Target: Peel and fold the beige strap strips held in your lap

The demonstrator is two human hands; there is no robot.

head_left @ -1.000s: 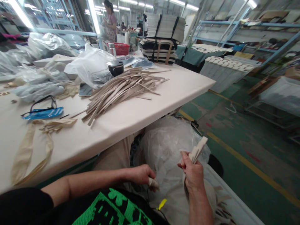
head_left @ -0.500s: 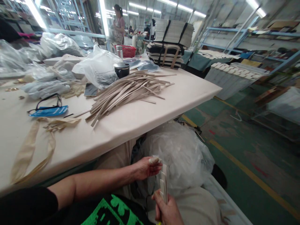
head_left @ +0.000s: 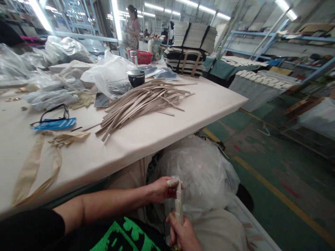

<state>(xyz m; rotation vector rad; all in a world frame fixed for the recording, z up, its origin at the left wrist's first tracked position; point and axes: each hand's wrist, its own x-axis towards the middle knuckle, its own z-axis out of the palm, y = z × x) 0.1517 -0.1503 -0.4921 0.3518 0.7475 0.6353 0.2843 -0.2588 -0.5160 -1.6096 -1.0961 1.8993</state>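
Tube lamps (head_left: 116,21) are glowing overhead, and a person (head_left: 134,30) is standing well beyond the desk (head_left: 209,101). Across the desk a loose heap of beige strips (head_left: 141,101) is lying, with a dark mug (head_left: 136,80) sitting just beyond it, while black glasses (head_left: 65,113) are resting on a blue packet (head_left: 56,124) off to one side. Below the near edge, the right hand (head_left: 184,231) is closing around the lower part of a pale bundle of strips (head_left: 178,206), which is pointing nearly straight up. The left hand (head_left: 162,190) is meeting its upper end, fingers partly curling; I'm not managing to tell whether it's gripping. Just beyond both hands, a clear plastic bag (head_left: 196,164) is bulging.
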